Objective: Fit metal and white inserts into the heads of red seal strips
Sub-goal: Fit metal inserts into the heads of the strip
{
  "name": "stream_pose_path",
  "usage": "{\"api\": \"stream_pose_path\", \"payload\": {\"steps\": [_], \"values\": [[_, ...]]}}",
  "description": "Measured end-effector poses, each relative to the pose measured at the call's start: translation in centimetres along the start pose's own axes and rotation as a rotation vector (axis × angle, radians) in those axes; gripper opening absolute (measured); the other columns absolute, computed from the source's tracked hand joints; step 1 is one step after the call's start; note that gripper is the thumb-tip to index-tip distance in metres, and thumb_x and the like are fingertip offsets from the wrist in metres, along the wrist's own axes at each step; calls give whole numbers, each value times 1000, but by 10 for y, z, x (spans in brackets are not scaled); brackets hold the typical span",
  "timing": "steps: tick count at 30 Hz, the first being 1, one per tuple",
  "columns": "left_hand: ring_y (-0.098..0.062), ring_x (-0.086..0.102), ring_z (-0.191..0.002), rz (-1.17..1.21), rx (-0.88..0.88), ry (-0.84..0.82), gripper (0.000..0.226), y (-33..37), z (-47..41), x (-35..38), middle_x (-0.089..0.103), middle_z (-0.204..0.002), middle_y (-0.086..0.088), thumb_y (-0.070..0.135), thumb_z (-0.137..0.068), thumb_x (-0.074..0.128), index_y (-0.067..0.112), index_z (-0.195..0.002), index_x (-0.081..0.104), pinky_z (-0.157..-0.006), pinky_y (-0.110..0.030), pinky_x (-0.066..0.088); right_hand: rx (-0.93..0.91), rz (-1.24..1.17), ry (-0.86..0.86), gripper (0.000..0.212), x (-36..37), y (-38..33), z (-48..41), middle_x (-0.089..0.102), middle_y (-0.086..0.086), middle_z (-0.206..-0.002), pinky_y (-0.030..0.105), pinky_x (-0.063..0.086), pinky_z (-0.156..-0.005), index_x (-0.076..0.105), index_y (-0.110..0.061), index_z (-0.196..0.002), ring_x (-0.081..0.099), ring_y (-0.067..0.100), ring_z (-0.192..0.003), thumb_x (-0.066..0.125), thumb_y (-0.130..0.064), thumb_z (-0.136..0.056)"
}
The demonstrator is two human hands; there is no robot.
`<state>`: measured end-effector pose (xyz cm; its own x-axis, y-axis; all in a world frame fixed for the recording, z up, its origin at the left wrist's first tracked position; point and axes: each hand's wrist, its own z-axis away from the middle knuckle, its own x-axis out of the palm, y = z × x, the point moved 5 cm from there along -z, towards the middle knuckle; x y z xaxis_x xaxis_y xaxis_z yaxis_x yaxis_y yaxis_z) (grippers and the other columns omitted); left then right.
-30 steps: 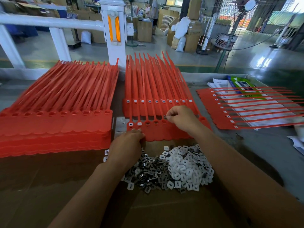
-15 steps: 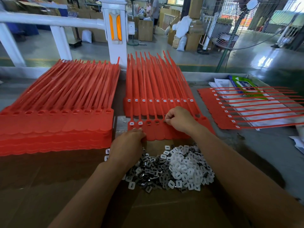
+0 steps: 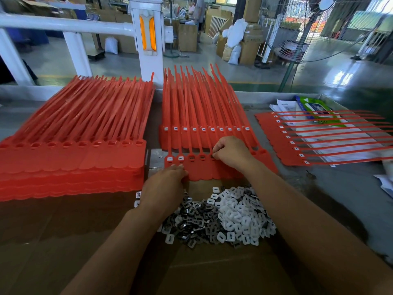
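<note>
So our left hand (image 3: pixel 163 184) lay with the fingers loosely straight, pressing down the near left corner of the red seal strip sheet (image 3: pixel 212 171). That sheet sat mid-counter, just past the insert heaps. Our right hand (image 3: pixel 231 153) had thumb and fingers pinched on a tiny insert (image 3: pixel 213 155) at the fifth head. The first two heads showed white, the next two looked dark. The right hand covered most of the heads further right, so we couldn't tell their state.

Stuff around us: white inserts (image 3: pixel 236 211) and metal inserts (image 3: pixel 191 222) were heaped together on brown cardboard (image 3: pixel 212 273), between our forearms. A tall stack of unfilled strips (image 3: pixel 74 150) sat to the left, touching the cardboard. A filled stack (image 3: pixel 204 116) lay just behind the working sheet, its strips overlapped by ours. Off right, another sheet (image 3: pixel 282 137) lay across some papers (image 3: pixel 285 107) and a green packet (image 3: pixel 314 107) on the grey counter (image 3: pixel 340 188). A white post (image 3: pixel 147 33) with orange reflectors and a big fan (image 3: pixel 297 28) stood beyond.
</note>
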<state>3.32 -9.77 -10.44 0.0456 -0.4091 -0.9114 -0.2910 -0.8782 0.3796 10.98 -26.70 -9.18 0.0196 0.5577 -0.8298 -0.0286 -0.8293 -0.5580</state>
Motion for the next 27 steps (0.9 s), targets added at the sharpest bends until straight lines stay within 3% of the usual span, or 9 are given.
{"api": "stream_pose_path", "payload": {"steps": [3, 9, 15, 18, 20, 23, 27], "values": [[-18, 51, -117, 5, -7, 5, 39, 1, 1, -1, 56, -128, 2, 4, -89, 41, 20, -118, 61, -93, -33, 43, -2, -37, -23, 10, -1, -1, 1, 68, 1, -95, 26, 42, -73, 71, -14, -78, 59, 14, -88, 63, -7, -79], [-16, 46, -124, 13, 1, 17, 42, 1, 1, -1, 50, -136, 4, 4, -90, 41, 21, -124, 58, -97, -31, 39, -10, -56, -16, 8, -1, -1, 0, 69, 2, -96, 25, 42, -74, 73, -12, -82, 60, 13, -89, 67, -9, -78], [-19, 51, -117, 12, -9, -1, 39, 1, 1, -1, 56, -127, 1, 3, -88, 41, 18, -118, 62, -93, -34, 44, -12, -37, -17, 7, 2, 0, -3, 69, 0, -97, 25, 41, -73, 72, -14, -83, 56, 9, -82, 67, -13, -79], [-18, 49, -119, 14, -10, 3, 41, 1, 0, -1, 55, -130, 2, 3, -88, 41, 19, -120, 60, -95, -33, 42, -33, -79, -22, 8, -3, -2, 1, 67, -2, -92, 25, 41, -73, 69, -17, -74, 54, 7, -79, 67, -13, -80], [-18, 48, -121, 21, -9, 3, 42, 1, 0, -1, 53, -133, 3, 2, -88, 41, 19, -122, 59, -97, -33, 42, -66, -108, -6, 19, -7, -4, 6, 61, -8, -82, 22, 40, -68, 62, -24, -66, 50, 2, -73, 66, -15, -82], [-17, 47, -122, 21, -11, 0, 43, 0, 0, 0, 51, -135, 4, 3, -88, 40, 20, -122, 59, -97, -33, 41, -120, -127, -5, 16, -12, -11, 19, 56, -15, -77, 17, 36, -61, 60, -26, -70, 48, -2, -73, 66, -18, -82], [-18, 49, -121, 23, -14, -5, 41, 0, 0, 0, 53, -133, 4, 4, -88, 42, 21, -121, 60, -96, -33, 43, -242, -85, -223, 15, -10, -28, 47, 60, -18, -77, 13, 39, -61, 61, -32, -72, 55, -5, -72, 69, -22, -79]]}}
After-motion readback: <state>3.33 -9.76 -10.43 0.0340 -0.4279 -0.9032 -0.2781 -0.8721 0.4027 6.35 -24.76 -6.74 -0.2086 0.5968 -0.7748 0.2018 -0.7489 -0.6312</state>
